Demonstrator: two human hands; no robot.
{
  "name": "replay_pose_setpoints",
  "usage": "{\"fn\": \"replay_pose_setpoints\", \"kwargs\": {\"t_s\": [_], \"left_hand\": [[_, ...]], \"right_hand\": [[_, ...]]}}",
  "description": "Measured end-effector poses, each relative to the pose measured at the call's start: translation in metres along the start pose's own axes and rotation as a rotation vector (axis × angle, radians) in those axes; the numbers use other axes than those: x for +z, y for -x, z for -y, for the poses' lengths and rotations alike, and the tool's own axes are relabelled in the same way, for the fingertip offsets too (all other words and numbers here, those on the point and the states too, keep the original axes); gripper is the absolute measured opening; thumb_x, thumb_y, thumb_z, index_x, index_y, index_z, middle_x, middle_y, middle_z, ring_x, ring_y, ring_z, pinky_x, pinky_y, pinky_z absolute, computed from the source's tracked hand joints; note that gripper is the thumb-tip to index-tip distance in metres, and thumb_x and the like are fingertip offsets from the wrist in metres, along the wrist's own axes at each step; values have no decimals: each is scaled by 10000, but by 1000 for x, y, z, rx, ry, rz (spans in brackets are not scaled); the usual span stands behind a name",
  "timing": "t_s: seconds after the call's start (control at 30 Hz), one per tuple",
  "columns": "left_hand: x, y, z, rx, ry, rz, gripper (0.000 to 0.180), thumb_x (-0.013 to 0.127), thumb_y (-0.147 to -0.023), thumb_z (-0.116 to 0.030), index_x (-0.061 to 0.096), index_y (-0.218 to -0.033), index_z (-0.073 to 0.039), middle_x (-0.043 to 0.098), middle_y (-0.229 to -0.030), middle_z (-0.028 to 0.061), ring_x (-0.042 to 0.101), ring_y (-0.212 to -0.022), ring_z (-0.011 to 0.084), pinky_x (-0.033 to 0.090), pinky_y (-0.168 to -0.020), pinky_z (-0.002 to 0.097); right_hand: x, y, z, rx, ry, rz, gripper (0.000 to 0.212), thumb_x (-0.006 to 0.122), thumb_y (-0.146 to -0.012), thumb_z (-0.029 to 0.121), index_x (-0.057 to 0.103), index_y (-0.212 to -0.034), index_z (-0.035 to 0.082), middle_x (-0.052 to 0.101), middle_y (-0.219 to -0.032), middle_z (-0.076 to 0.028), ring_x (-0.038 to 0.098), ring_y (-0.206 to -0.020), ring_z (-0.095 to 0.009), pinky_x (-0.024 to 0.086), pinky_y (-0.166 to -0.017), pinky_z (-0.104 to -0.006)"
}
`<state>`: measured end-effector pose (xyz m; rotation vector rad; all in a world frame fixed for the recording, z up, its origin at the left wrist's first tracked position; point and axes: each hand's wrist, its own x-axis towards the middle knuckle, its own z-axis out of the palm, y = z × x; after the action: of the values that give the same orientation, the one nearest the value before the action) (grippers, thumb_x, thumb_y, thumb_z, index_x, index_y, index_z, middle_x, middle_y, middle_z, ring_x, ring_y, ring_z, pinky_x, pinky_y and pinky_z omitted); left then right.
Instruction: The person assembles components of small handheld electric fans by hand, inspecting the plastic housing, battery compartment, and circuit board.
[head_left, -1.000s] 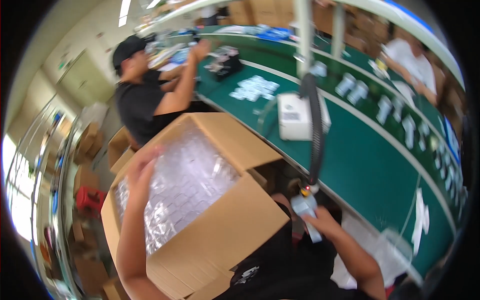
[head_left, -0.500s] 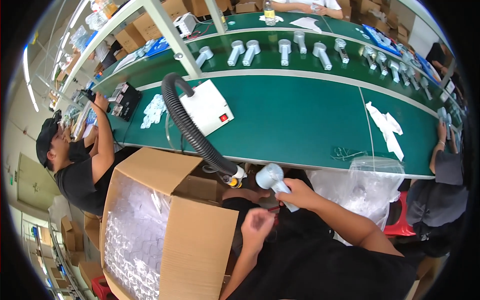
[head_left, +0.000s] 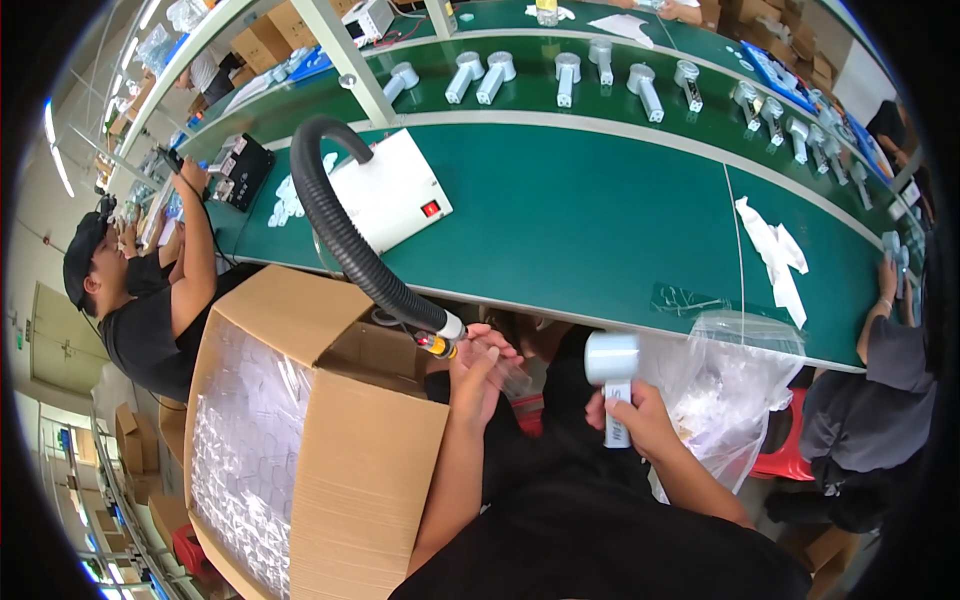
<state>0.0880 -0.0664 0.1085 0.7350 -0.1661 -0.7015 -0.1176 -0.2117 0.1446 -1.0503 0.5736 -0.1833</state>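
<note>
My right hand (head_left: 640, 422) grips a pale grey-blue handheld device (head_left: 612, 358) by its handle. Its drum-shaped head points up, and dark markings face me along the handle; it looks like a handheld fan. To the left, my left hand (head_left: 478, 378) has its fingers curled around a clear plastic piece (head_left: 514, 380), whose outline is hard to make out. That hand is beside the nozzle (head_left: 440, 342) at the end of a black corrugated hose (head_left: 335, 215). The hose arches down from a white box-shaped machine (head_left: 390, 195) with a red switch.
An open carton (head_left: 370, 470) of clear plastic packaging stands at my left. Similar devices (head_left: 567, 78) line the shelf beyond the green bench (head_left: 560, 215). A clear bag (head_left: 715, 400) hangs at the right, near a red stool (head_left: 782, 450). Co-workers sit on both sides.
My right hand has moved right and turned the device upright. My left hand has risen to the nozzle and now has clear plastic in it. The view has shifted slightly.
</note>
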Motion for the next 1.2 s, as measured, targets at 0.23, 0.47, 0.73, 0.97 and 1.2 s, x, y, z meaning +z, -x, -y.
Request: {"fn": "replay_pose_setpoints", "kwargs": {"t_s": [0.23, 0.47, 0.73, 0.97, 1.2], "left_hand": [[-3, 50, 7, -266, 75, 310, 442, 663, -867, -137, 492, -1254, -10, 603, -1050, 122, 631, -902, 236, 539, -818, 387], [-29, 59, 34, -184, 458, -54, 459, 550, -984, -241, 417, -1404, -112, 528, -1313, 71, 489, -1251, 256, 412, -1056, 422], [-10, 77, 20, -49, 191, 176, 658, 640, -846, 35, 348, -1432, -34, 528, -1310, 104, 513, -1259, 304, 427, -1072, 436], [7, 79, 25, -36, -250, 211, 499, 632, -812, 137, 467, -1264, 3, 531, -1254, 133, 593, -1138, 267, 495, -981, 375], [-4, 72, 14, 5, 72, 234, 459, 667, -779, 122, 454, -1141, -65, 503, -1226, 119, 573, -1165, 281, 474, -1020, 413]], "right_hand": [[51, -65, 31, -389, -269, 340, 369, 646, -870, 78, 540, -1219, 17, 600, -1147, -87, 595, -1067, -221, 468, -951, -388], [58, -37, 22, -367, -122, 325, 430, 721, -858, 235, 566, -1194, 16, 615, -1014, -99, 615, -1004, -237, 481, -929, -403], [63, -40, 29, -470, -410, 116, 446, 663, -914, 155, 487, -1304, 26, 602, -1098, -103, 601, -1087, -244, 491, -965, -403], [62, -27, 47, -646, -94, 84, 425, 682, -887, 144, 527, -1252, -7, 621, -1083, -107, 611, -1065, -241, 487, -951, -414], [58, -28, 51, -487, -266, 101, 425, 693, -884, 178, 547, -1256, 33, 624, -1056, -94, 630, -1019, -240, 498, -932, -390]]}}
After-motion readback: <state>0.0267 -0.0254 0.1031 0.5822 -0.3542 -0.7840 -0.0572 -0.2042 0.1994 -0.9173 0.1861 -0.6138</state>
